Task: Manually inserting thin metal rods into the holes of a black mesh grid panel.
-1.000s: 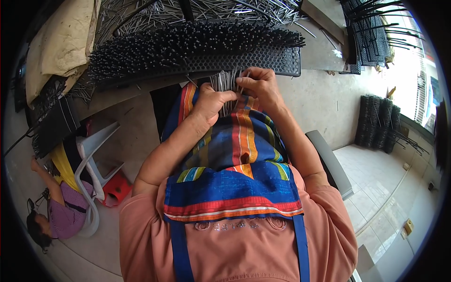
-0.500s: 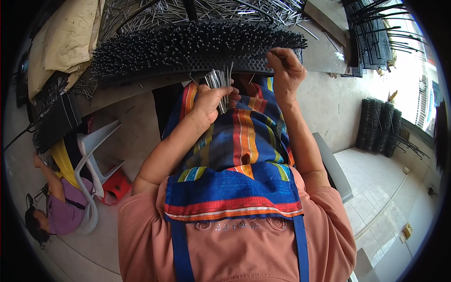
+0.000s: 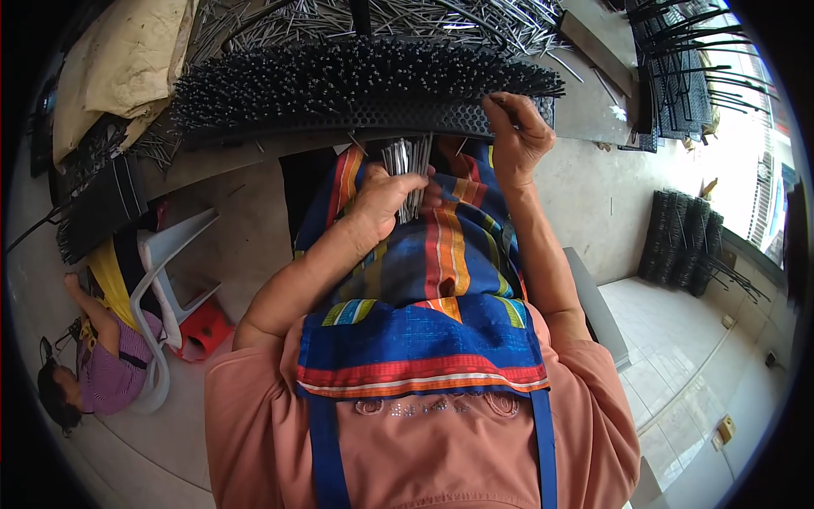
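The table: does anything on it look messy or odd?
Yes: behind the black panel, loose grey rods lie crossing every way. They look messy compared with the bundle in the left hand, whose rods run mostly side by side.

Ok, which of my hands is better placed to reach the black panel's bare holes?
Probably your right hand: its bent fingers are by the black panel's right end, near the bare holes. Your left hand is lower in view, wrapped around a bundle of thin grey rods, so seems occupied.
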`<control>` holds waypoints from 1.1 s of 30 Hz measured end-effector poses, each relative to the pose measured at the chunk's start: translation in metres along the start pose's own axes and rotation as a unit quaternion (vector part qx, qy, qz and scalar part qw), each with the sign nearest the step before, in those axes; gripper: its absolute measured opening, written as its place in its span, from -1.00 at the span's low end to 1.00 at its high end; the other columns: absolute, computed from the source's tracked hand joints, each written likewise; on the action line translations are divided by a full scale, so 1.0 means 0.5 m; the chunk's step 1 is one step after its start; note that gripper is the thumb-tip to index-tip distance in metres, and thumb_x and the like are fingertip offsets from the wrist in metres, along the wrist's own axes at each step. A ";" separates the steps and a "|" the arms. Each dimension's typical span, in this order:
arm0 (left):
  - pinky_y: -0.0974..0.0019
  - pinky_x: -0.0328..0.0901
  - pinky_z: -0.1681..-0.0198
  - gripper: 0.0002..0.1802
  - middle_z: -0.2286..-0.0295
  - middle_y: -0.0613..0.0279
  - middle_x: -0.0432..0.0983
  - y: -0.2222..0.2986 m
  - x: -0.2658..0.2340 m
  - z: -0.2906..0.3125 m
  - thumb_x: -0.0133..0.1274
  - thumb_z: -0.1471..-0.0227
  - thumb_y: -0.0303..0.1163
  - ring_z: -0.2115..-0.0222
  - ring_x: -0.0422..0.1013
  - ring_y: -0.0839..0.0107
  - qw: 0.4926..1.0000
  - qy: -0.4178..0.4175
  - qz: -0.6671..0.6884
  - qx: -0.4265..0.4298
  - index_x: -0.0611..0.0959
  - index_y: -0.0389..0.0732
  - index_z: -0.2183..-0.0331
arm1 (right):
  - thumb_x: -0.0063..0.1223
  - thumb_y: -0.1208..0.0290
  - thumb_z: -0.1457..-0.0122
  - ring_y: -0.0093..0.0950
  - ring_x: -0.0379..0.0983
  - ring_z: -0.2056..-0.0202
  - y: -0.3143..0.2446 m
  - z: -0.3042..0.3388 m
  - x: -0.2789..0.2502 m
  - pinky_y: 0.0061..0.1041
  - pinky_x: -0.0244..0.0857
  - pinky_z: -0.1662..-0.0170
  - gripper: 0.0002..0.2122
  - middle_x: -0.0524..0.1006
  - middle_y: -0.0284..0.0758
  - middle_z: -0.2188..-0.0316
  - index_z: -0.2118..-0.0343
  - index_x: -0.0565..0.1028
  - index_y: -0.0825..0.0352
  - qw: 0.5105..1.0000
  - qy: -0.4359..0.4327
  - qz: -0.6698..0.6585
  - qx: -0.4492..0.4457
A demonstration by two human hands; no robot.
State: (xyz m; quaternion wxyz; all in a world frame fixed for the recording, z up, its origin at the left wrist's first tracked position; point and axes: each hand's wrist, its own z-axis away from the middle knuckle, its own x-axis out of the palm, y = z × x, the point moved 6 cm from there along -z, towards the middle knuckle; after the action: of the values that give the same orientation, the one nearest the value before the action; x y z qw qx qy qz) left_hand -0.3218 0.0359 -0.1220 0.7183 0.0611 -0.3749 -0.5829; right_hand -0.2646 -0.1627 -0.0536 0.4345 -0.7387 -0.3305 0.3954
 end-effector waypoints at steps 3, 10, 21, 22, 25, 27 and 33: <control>0.32 0.48 0.46 -0.77 0.45 0.08 0.62 -0.027 -0.010 0.011 0.04 0.04 -0.65 0.49 0.57 0.34 0.997 -0.066 -0.031 -0.009 0.62 -0.31 0.26 | 0.23 0.69 -0.01 -0.73 0.41 0.53 0.008 0.000 -0.004 -0.76 0.26 0.48 -0.92 0.54 -0.45 0.54 0.41 0.60 0.43 1.000 -0.006 -0.006 -0.003; 0.36 0.46 0.51 -0.82 0.49 0.10 0.62 0.000 -0.010 0.020 0.08 0.09 -0.68 0.55 0.56 0.36 0.999 -0.026 -0.020 0.027 0.63 -0.33 0.35 | 0.23 0.69 -0.01 -0.70 0.46 0.52 -0.013 -0.014 0.022 -0.72 0.33 0.46 -0.92 0.55 -0.43 0.54 0.41 0.60 0.43 0.998 -0.038 0.040 -0.031; 0.39 0.40 0.56 -0.86 0.50 0.13 0.61 0.003 -0.027 0.013 0.12 0.10 -0.65 0.55 0.55 0.36 0.999 0.001 0.004 0.048 0.65 -0.32 0.37 | 0.25 0.68 0.01 -0.70 0.46 0.52 -0.005 -0.004 0.018 -0.72 0.32 0.46 -0.93 0.55 -0.41 0.56 0.43 0.60 0.43 0.999 -0.023 0.036 -0.017; 0.40 0.39 0.54 -0.83 0.50 0.14 0.62 0.003 -0.024 0.016 0.09 0.08 -0.65 0.54 0.54 0.39 0.999 0.004 0.000 0.042 0.65 -0.32 0.35 | 0.26 0.68 0.02 -0.69 0.46 0.53 -0.015 -0.004 0.018 -0.71 0.31 0.47 -0.93 0.54 -0.41 0.57 0.43 0.60 0.43 0.997 -0.027 0.063 -0.030; 0.40 0.39 0.51 -0.82 0.49 0.14 0.62 -0.003 -0.028 0.013 0.06 0.06 -0.65 0.52 0.54 0.42 0.999 0.004 -0.001 0.034 0.65 -0.32 0.32 | 0.27 0.67 0.03 -0.70 0.44 0.53 -0.004 -0.001 0.024 -0.70 0.30 0.47 -0.92 0.54 -0.42 0.57 0.44 0.61 0.43 0.995 -0.043 0.088 -0.023; 0.40 0.40 0.50 -0.83 0.48 0.14 0.62 -0.004 -0.028 0.011 0.06 0.05 -0.65 0.51 0.54 0.42 1.000 0.004 0.002 0.029 0.65 -0.32 0.33 | 0.28 0.66 0.04 -0.70 0.44 0.52 0.000 -0.002 0.029 -0.70 0.29 0.46 -0.92 0.54 -0.43 0.57 0.44 0.61 0.43 0.995 -0.057 0.087 -0.003; 0.36 0.43 0.51 -0.88 0.50 0.07 0.61 0.001 -0.024 0.010 0.11 0.08 -0.67 0.53 0.56 0.33 0.999 0.004 0.037 0.037 0.64 -0.36 0.38 | 0.30 0.64 0.10 -0.63 0.48 0.51 -0.028 0.003 0.025 -0.65 0.32 0.43 -0.87 0.55 -0.39 0.55 0.43 0.61 0.37 0.994 -0.015 0.112 -0.016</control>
State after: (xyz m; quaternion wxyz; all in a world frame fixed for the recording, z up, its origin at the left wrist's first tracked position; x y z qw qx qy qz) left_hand -0.3249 0.0483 -0.1240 0.7379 0.0757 -0.3953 -0.5418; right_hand -0.2621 -0.1462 -0.0448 0.3709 -0.7718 -0.2586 0.4471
